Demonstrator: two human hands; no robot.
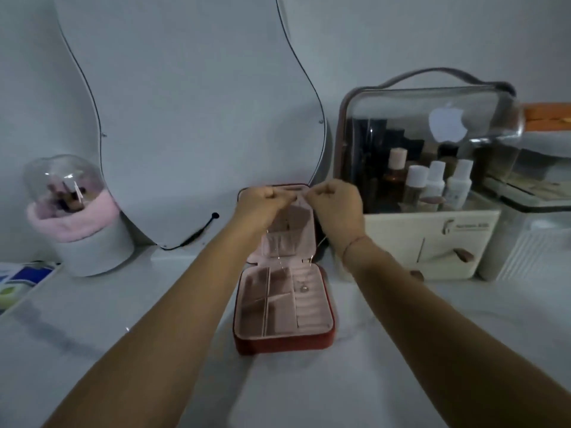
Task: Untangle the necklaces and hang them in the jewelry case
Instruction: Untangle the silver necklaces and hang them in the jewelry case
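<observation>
- head view: the red jewelry case [282,342] lies open on the white counter [92,319], its base near me and its lid [290,223] standing upright at the far side against the wall.
- bare counter lies to the near left and near right of the case; the right edge of the case sits near the cream base of a cosmetics organiser [432,242].
- my left hand [262,202] and my right hand [336,202] are both up at the top edge of the lid, curled almost closed, fingertips pinched close together on a thin necklace [319,245].
- the chain is very fine; one strand drops from my right hand down the right side of the lid, and i cannot tell exactly where my left hand grips it.
- the pink-lined base has several divided compartments on the left and ring rolls on the right; a small pendant [304,288] rests on the ring rolls.
- the organiser's clear cover shows several bottles [417,180] inside.
- at the far left, a clear-domed brush holder [77,211] with a pink band holds brushes, just beside a wavy mirror [185,118] on the wall.
</observation>
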